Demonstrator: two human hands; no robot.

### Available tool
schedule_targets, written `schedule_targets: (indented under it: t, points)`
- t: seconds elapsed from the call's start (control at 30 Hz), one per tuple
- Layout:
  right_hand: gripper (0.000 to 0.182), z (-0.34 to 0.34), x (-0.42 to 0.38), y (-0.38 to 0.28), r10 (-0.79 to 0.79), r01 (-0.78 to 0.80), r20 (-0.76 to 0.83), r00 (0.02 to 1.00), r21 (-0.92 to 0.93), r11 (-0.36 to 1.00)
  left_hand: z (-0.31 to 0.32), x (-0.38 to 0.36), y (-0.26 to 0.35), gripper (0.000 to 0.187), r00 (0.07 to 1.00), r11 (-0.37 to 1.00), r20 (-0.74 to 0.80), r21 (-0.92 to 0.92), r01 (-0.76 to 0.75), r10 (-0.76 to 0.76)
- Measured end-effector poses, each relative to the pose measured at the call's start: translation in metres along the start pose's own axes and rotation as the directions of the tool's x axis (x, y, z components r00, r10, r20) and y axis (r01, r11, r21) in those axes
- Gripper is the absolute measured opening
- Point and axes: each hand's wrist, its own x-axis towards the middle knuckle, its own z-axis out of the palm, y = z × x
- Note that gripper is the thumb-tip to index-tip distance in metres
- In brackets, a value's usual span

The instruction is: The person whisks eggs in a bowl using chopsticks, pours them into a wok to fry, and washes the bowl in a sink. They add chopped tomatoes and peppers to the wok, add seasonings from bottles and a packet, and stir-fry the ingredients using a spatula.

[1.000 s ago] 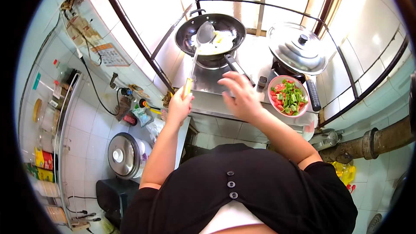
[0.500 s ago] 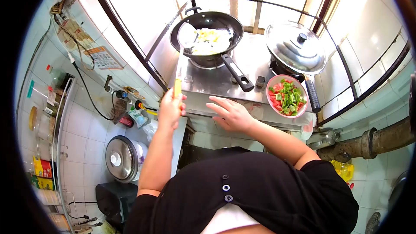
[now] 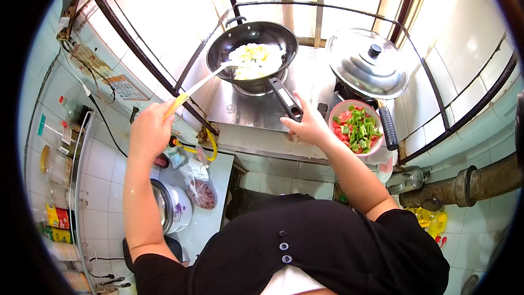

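My left hand [image 3: 149, 131] is closed around the yellow grip of a spatula [image 3: 203, 83]. Its pale shaft slants over the rim of a black wok [image 3: 218, 54], and its far end is in the food, where the blade cannot be made out. Inside the wok lies yellow and white food [image 3: 256, 59] that looks like egg. My right hand [image 3: 309, 123] is at the end of the black wok handle [image 3: 285, 100], thumb and forefinger on either side of it; the other fingers are hidden. Just right of this hand is a pink-rimmed bowl [image 3: 357, 127] of chopped green and red peppers.
A lidded pan [image 3: 367, 63] occupies the stove's right side, its black handle [image 3: 388, 125] pointing toward me. A dark metal rail [image 3: 322, 3] curves behind the stove. On the left counter are a white pot [image 3: 177, 208] and a plastic bag [image 3: 201, 186].
My left hand has moved left and back, tilting the spatula lower across the wok. My right hand has gone from spread in the air to the wok handle.
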Motion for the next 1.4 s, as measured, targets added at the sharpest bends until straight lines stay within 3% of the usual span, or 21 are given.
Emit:
schedule_targets:
  t: [0.07,0.2,0.23,0.37,0.5,0.57,0.67,0.77,0.9,1.0,1.07,1.1,1.13,1.23,1.4]
  points:
    - [0.066,-0.006,0.003,-0.009,0.151,-0.233,0.233,0.961,0.38,0.895,-0.016,0.012,0.008,0.031,1.0,0.999,0.016,0.023,-0.023,0.023]
    - [0.056,-0.014,0.011,0.006,-0.105,0.123,-0.089,0.991,0.231,0.965,-0.037,0.03,0.025,0.028,0.995,0.995,0.064,0.064,-0.079,0.075]
    - [0.054,-0.021,0.012,0.01,-0.046,0.06,-0.072,0.996,0.202,0.978,-0.041,0.034,0.036,0.028,0.993,0.993,0.097,0.084,-0.081,0.073]
    - [0.055,-0.03,0.013,0.025,-0.085,0.097,-0.066,0.994,0.206,0.974,-0.019,0.058,0.057,0.029,0.978,0.986,0.185,0.115,-0.121,0.098]
    - [0.053,-0.028,0.012,0.029,-0.142,0.164,-0.114,0.983,0.214,0.963,0.03,0.097,0.081,0.021,0.988,0.963,0.125,0.243,-0.116,0.087]
    - [0.056,-0.035,0.008,0.023,-0.145,0.155,-0.093,0.985,0.118,0.981,0.047,0.127,0.077,0.021,0.992,0.947,0.118,0.312,-0.074,0.039]
    - [0.06,-0.036,0.006,0.028,-0.266,0.248,-0.149,0.952,-0.134,0.96,0.035,0.172,0.049,0.023,0.978,0.889,0.137,0.413,-0.198,0.154]
    - [0.06,-0.038,0.002,0.025,-0.33,0.278,-0.111,0.938,-0.328,0.903,-0.021,0.199,0.089,0.025,0.894,0.902,0.356,0.416,0.111,-0.274]
    - [0.052,-0.04,0.005,0.023,-0.327,0.275,-0.077,0.942,-0.379,0.883,-0.041,0.237,0.088,0.027,0.782,0.845,0.423,0.481,0.235,-0.458]
    - [0.05,-0.04,0.006,0.022,-0.351,0.294,-0.086,0.932,-0.385,0.875,-0.027,0.266,0.055,0.028,0.606,0.789,0.506,0.425,0.444,-0.614]
    - [0.048,-0.041,0.007,0.022,-0.386,0.321,-0.094,0.918,-0.397,0.86,-0.001,0.271,0.016,0.026,0.518,0.773,0.588,0.352,0.527,-0.621]
    - [0.047,-0.042,0.008,0.023,-0.406,0.335,-0.103,0.908,-0.403,0.852,0.008,0.251,0.014,0.024,0.591,0.811,0.586,0.224,0.54,-0.555]
    - [0.046,-0.041,0.008,0.022,-0.423,0.346,-0.113,0.899,-0.407,0.845,0.016,0.235,0.022,0.021,0.538,0.753,0.631,0.114,0.648,-0.558]
    - [0.045,-0.042,0.008,0.023,-0.421,0.346,-0.107,0.901,-0.41,0.844,0.084,0.211,0.012,0.026,0.66,0.705,0.632,-0.243,0.666,-0.406]
    - [0.047,-0.044,0.007,0.023,-0.418,0.348,-0.1,0.903,-0.401,0.848,0.109,0.189,0.006,0.025,0.848,0.775,0.443,-0.411,0.48,-0.29]
